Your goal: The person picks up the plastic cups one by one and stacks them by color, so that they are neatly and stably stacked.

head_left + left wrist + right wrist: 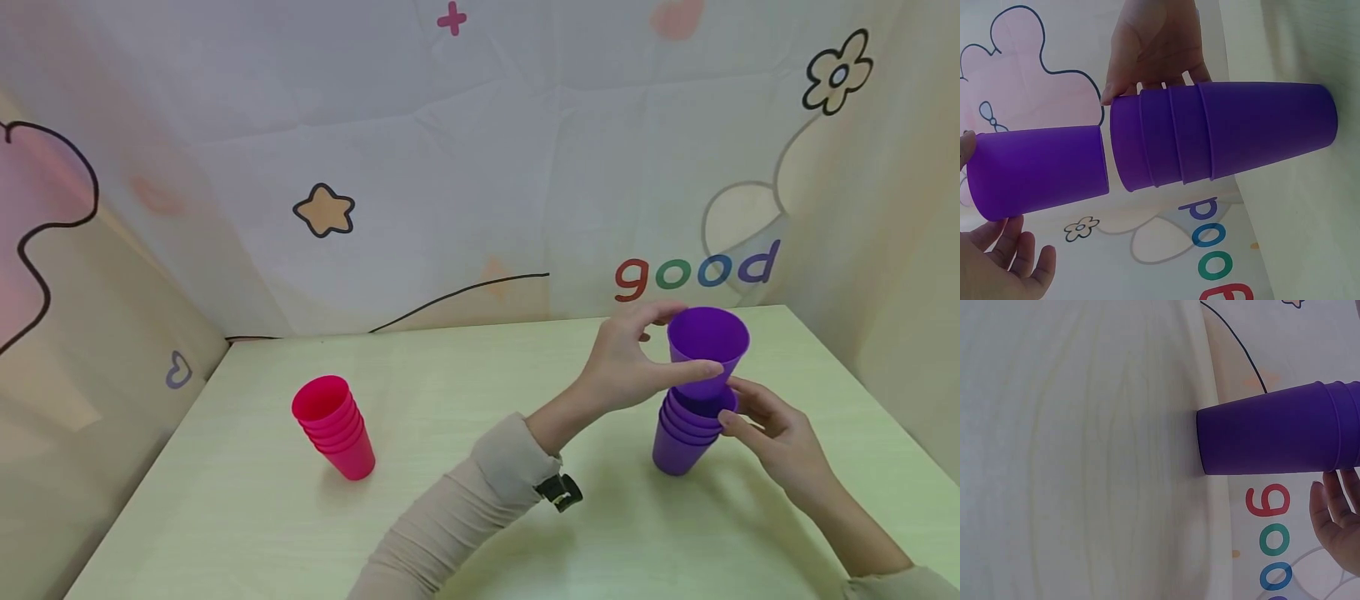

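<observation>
At the right side of the table, my left hand (626,362) holds a single purple cup (707,337) near its rim, thumb in front and fingers behind. The cup is upright, just above a stack of several purple cups (677,454). A narrow gap between the held cup (1041,172) and the stack (1266,128) shows in the left wrist view. My right hand (783,446) grips the stack by its upper rims, thumb on the near side. Its base stands on the table. In the right wrist view the stack (1266,434) is cut off at the edge.
A stack of several pink-red cups (352,454) stands on the left part of the pale green table (225,517). Behind the table hangs a printed cloth (450,183) with a star, a flower and the word "good". Cloth also borders both sides.
</observation>
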